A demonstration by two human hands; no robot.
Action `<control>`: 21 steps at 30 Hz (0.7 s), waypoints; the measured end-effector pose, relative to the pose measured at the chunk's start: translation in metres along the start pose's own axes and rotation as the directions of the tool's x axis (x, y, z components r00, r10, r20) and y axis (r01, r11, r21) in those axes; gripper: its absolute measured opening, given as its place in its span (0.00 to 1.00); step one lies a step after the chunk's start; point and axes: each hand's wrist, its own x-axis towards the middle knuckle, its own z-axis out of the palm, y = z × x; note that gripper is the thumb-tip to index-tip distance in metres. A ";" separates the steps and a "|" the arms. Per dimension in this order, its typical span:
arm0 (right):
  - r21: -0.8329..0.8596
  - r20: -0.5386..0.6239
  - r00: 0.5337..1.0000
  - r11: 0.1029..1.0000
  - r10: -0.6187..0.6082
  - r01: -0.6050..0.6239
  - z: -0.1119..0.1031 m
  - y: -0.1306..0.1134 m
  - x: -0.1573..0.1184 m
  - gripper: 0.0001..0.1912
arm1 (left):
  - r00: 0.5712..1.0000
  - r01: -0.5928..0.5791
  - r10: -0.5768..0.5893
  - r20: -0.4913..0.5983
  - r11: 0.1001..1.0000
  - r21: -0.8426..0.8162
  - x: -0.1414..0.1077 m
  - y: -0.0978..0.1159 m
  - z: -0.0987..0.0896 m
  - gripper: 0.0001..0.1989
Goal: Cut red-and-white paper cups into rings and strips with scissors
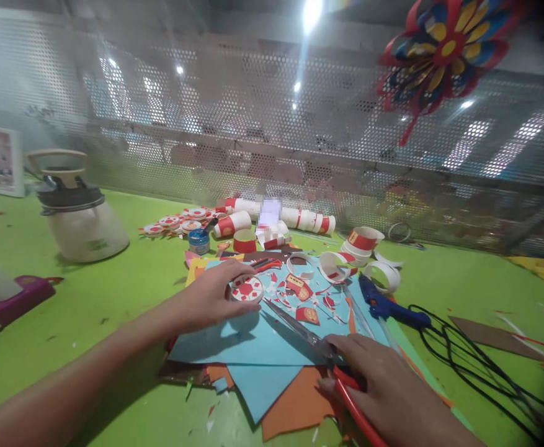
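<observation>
My left hand (218, 292) grips a round white piece with red paper patches (247, 289), thumb at its near edge and fingers behind it. My right hand (374, 366) is closed around the red-handled scissors (305, 330). Their blades point up and left, the tip close to the round piece. Beneath both hands lies a light blue paper sheet (206, 344), strewn with red and white paper scraps (307, 315). White cut rings (334, 268) and a red-handled tool (268, 265) lie at its far side.
A blue glue gun (395, 307) with a looping black cord (467, 354) lies at the right. Paper cups (362, 242), a small blue jar (199, 241) and a pile of red-and-white discs (173, 222) stand behind. A lantern-like jar (79, 217) and purple power strip (13, 304) are left.
</observation>
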 end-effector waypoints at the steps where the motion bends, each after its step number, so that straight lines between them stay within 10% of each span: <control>1: 0.014 0.003 1.000 1.000 0.000 0.000 -0.001 -0.001 0.000 0.21 | 1.000 0.020 -0.018 0.021 0.996 -0.085 0.001 -0.001 0.001 0.23; 8: 0.233 -0.061 0.998 0.971 -0.034 0.048 -0.012 -0.005 -0.003 0.10 | 0.986 0.118 -0.023 0.167 0.798 -0.591 0.003 -0.001 0.003 0.23; 21: 0.255 -0.047 0.978 0.944 -0.204 0.209 -0.005 0.004 -0.001 0.16 | 0.987 -0.142 0.129 -0.097 0.978 -0.150 -0.004 0.008 -0.012 0.25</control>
